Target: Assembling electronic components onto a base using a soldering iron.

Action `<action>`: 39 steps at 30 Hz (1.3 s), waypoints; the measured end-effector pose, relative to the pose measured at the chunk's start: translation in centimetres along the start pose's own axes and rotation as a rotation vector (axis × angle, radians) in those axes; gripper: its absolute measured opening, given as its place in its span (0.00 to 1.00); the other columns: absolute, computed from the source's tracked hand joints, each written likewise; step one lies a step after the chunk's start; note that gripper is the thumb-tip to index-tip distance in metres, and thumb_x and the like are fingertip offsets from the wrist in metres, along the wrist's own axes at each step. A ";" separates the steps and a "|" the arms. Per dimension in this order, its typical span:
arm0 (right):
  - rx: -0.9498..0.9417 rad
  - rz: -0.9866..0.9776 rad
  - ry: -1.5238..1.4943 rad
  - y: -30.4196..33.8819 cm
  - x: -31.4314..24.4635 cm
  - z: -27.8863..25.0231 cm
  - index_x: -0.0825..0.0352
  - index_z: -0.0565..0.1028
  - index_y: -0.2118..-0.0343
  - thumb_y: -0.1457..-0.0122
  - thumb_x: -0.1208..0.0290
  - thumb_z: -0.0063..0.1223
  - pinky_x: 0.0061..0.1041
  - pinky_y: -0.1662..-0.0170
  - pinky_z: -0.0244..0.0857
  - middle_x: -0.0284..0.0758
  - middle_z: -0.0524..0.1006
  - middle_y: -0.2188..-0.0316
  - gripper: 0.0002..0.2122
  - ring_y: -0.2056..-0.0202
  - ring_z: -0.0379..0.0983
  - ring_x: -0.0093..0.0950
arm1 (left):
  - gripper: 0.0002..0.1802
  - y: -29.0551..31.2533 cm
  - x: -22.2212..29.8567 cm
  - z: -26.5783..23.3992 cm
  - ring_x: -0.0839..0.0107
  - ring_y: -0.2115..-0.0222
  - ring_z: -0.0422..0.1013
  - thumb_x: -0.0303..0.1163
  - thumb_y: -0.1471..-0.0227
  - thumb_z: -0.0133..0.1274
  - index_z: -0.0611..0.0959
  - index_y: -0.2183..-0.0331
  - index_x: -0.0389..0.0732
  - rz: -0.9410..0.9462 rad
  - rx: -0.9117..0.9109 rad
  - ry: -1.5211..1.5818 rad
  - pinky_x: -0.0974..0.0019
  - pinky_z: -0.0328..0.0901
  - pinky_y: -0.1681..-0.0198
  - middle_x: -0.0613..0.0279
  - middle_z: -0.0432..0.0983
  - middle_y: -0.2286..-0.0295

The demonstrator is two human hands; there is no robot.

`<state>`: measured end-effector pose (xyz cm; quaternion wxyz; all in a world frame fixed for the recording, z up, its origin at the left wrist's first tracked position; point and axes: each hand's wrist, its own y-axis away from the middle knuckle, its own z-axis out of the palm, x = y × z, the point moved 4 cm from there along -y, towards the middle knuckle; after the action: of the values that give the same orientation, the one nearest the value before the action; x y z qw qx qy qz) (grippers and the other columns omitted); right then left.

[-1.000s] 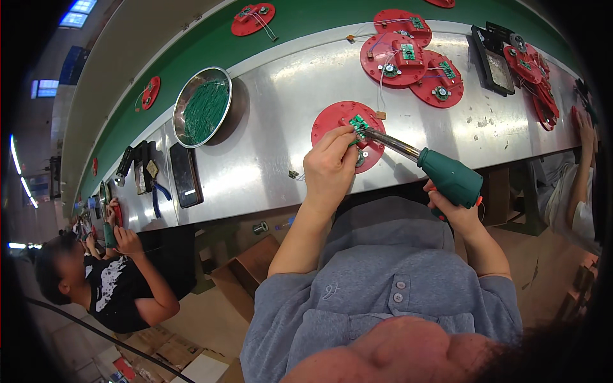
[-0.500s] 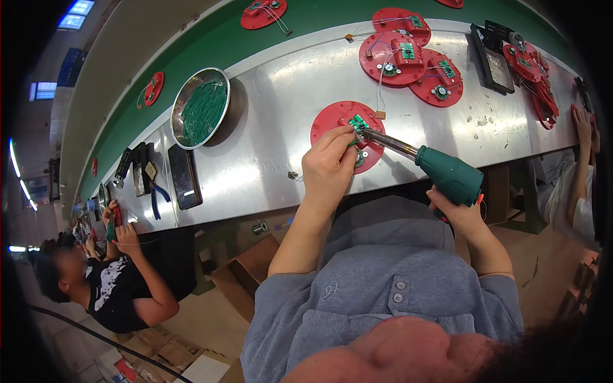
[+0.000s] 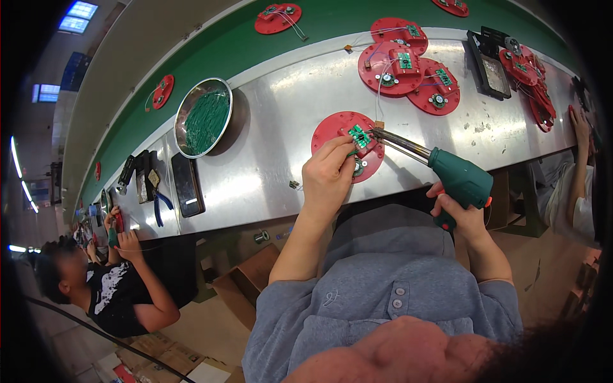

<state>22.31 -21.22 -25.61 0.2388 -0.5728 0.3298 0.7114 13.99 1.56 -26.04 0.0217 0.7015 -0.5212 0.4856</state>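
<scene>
My right hand point(image 3: 461, 214) is closed round the handle of a green soldering gun point(image 3: 465, 179). The gun's metal tip points left, close to the right edge of a small green circuit board point(image 3: 360, 136). That board sits on a round red plastic disc point(image 3: 327, 131) with a small speaker point(image 3: 359, 167) on it. My left hand point(image 3: 329, 169) pinches what looks like a short green wire point(image 3: 353, 152), its fingertips at the board's lower left. The fingers partly cover the disc.
A metal bowl point(image 3: 231, 121) of green wires stands left, near a black phone point(image 3: 186, 185) and blue-handled pliers point(image 3: 163, 207). More red discs point(image 3: 389, 70) lie at the back right, beside a black tray point(image 3: 488, 67). Co-workers sit at both sides point(image 3: 137, 287).
The soldering gun has moved slightly right and down, its tip drawing back from the board's middle to its edge. My left hand stays pinched at the board. The view has shifted slightly.
</scene>
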 end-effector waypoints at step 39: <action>0.303 -0.261 -0.200 -4.2 -0.5 -6.6 0.74 0.65 0.65 0.46 0.66 0.44 0.23 0.77 0.67 0.44 0.70 0.71 0.14 0.82 0.67 0.22 | 0.35 -35.2 -23.3 5.5 0.58 0.64 0.70 0.58 0.74 0.60 0.79 0.68 0.38 -0.195 -0.217 -0.492 0.60 0.64 0.62 0.53 0.75 0.69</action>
<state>29.72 -23.31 -26.81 0.4436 -0.4950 0.3304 0.6701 44.41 31.24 -28.61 0.0160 0.8386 -0.4900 0.2375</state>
